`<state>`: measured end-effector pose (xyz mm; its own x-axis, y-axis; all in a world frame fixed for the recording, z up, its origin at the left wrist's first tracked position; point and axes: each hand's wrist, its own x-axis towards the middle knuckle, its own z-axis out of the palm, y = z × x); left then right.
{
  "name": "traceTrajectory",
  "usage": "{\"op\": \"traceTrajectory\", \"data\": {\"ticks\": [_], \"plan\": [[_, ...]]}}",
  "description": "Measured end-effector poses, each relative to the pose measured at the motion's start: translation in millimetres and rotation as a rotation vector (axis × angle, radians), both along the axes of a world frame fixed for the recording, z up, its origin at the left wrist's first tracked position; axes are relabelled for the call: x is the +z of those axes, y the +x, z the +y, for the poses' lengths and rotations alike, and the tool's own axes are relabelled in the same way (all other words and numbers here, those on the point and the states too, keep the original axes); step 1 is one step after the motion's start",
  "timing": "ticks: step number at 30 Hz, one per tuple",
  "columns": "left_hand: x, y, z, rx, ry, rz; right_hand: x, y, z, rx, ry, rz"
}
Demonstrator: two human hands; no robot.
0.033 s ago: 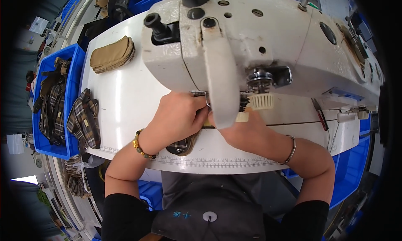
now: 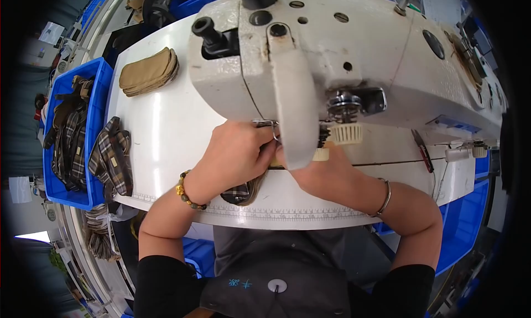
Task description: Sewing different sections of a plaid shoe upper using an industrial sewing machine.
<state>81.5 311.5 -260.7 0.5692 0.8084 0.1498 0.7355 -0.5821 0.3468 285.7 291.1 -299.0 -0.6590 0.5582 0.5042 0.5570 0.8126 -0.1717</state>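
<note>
Under the head of a white sewing machine, my left hand is closed, with thumb and fingertips pinched beside the presser foot area. A small plaid fabric piece with a tan edge sticks out below that hand, which grips its hidden upper part. My right hand comes in from the other side with its fingers curled. The machine's pale lever guard covers most of those fingers, so what they hold cannot be made out. Both hands' fingertips almost meet at the guard's left edge. The needle is hidden.
A stack of tan fabric pieces lies at the table's far left. Plaid fabric hangs by a blue bin filled with more plaid pieces. Thread snips lie to the right. A printed ruler strip follows the near edge.
</note>
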Motion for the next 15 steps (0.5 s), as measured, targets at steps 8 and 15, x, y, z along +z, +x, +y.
{"op": "traceTrajectory", "data": {"ticks": [8, 15], "plan": [[0.2, 1.0, -0.5, 0.013, 0.008, 0.006, -8.3, -0.6, 0.6, -0.012, -0.051, 0.041], [6.3, 1.2, 3.1, 0.053, -0.143, -0.184, -11.8, 2.2, 2.5, -0.033, 0.018, 0.009]]}}
